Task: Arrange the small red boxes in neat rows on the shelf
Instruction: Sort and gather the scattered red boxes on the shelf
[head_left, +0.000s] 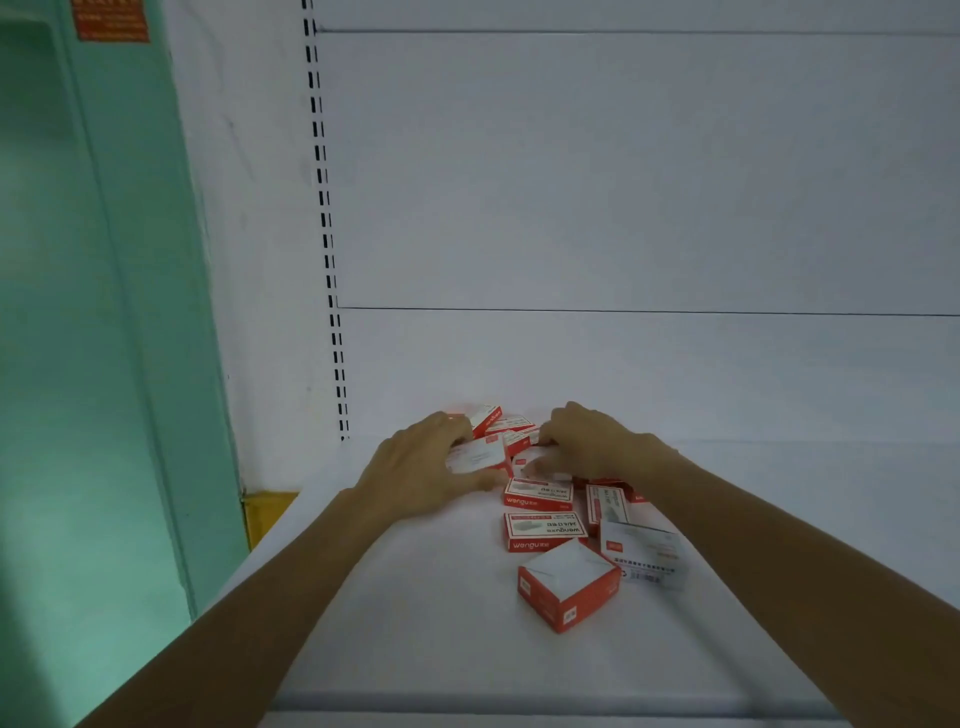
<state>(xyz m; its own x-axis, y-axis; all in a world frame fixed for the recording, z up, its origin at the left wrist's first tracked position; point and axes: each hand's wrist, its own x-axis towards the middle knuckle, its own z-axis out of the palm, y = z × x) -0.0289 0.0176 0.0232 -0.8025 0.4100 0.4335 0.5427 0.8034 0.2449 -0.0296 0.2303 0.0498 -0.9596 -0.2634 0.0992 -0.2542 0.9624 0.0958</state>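
While both arms reached in over the near edge of the flat white metal shelf (395, 623), the small red-and-white cardboard boxes (540, 530) lay in a loose heap about mid-depth, well short of the white back panel (623, 182), none yet in a row. Left hand (421, 467) was cupped over one box lying flat at the heap's left side (475, 457), fingers and thumb on its edges; a proper clamp could not be confirmed. Right hand (592, 441) rested, fingers curled, on the boxes at the far side; what it held, if anything, was hidden. Hands sat near each other, boxes between them, probably to gather the heap from both flanks. One box (566, 592) stood cornerwise nearest the front edge, apart from both hands. Slotted black-holed upright (324, 208) marked the shelf's left limit; green wall (93, 312) beyond.
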